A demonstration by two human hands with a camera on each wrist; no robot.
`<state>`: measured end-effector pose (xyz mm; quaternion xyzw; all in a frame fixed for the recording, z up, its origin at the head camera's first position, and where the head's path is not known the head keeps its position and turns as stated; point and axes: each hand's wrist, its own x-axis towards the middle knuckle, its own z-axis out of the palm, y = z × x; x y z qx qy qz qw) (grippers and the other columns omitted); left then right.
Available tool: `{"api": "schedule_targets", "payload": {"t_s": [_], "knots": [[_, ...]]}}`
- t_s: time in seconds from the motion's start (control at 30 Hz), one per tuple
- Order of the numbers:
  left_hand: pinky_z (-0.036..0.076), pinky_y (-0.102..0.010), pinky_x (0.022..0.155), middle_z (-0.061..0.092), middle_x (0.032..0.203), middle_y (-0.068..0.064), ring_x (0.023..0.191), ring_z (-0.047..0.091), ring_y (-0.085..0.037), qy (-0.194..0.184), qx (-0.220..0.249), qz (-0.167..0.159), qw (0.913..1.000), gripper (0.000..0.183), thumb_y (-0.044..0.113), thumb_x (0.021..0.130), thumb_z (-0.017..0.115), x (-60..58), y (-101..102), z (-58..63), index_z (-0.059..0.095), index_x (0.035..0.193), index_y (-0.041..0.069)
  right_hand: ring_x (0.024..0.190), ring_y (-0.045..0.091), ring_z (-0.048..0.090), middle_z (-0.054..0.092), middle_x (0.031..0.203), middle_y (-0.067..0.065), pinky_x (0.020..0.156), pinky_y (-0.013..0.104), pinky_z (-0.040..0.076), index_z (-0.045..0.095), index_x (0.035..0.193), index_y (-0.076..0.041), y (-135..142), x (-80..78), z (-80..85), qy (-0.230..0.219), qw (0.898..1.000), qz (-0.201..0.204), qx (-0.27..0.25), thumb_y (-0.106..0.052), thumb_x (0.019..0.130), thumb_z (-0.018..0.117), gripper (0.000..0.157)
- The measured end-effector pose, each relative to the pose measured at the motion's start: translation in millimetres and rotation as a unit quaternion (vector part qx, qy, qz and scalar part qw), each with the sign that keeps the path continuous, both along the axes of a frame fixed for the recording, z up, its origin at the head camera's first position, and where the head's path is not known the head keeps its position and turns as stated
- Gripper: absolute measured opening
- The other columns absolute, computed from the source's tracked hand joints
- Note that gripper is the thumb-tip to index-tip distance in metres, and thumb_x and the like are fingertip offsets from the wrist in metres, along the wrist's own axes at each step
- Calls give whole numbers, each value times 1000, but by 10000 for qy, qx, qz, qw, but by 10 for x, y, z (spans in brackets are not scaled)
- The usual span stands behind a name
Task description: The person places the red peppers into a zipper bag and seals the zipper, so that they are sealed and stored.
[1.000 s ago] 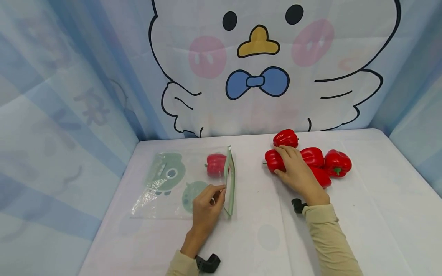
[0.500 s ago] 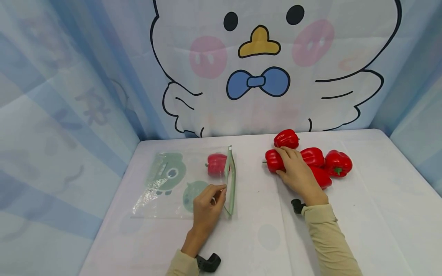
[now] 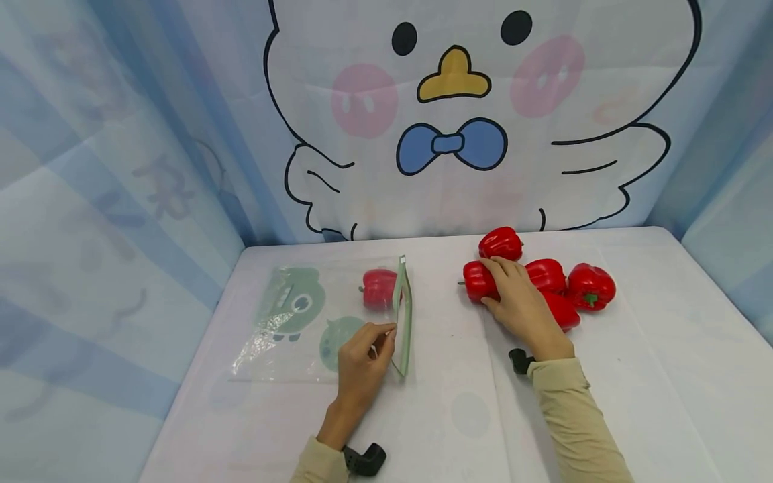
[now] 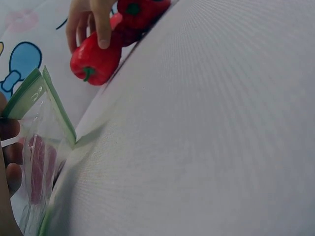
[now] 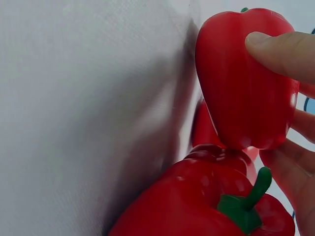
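red peppers [image 3: 546,285] heaped behind right hand [image 3: 521,305] gripping one pepper [image 3: 479,282], left hand [image 3: 360,365] fingers pinching bag [image 3: 326,318]

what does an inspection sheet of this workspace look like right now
surface: white table, cloth-covered, creased
job's things: clear zip bag lying flat, mouth open, one red pepper inside; pile of five red peppers to its right
clutter: nothing seen
hands: left hand pinches the bag's mouth edge; right hand grips the leftmost pepper of the pile
cables: nothing seen
surroundings: cartoon bird backdrop behind, blue curtains at the sides
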<state>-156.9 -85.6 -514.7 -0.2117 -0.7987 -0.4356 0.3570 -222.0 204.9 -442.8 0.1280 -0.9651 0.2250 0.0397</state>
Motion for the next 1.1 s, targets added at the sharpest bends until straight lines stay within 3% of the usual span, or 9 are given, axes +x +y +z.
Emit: {"api": "schedule_targets", "payload": {"t_s": [0.6,0.87,1.1], "knots": [[44,-15,52,64,74,2,64,58,-6,-200,-56,17,9998,16,0,91,75,6,-5,-3,78,103,9,149,45,33,40,160,22,110,66,46,39,157,-7,-86,6,42,-19,9996,194,-206,-8,90,79,78],[45,-15,52,65,74,2,64,58,-6,-224,-75,18,9997,15,1,92,75,9,-6,4,78,103,9,148,45,36,44,158,23,114,66,42,43,155,-7,-191,-4,52,-208,9978,442,-446,-11,90,79,75],[45,-15,53,65,75,2,65,58,-6,-310,-73,27,9995,13,2,92,75,25,-5,17,78,103,9,145,41,40,48,154,18,110,64,48,43,156,-10,-295,14,56,-406,9953,656,-591,-15,89,82,78]]}}
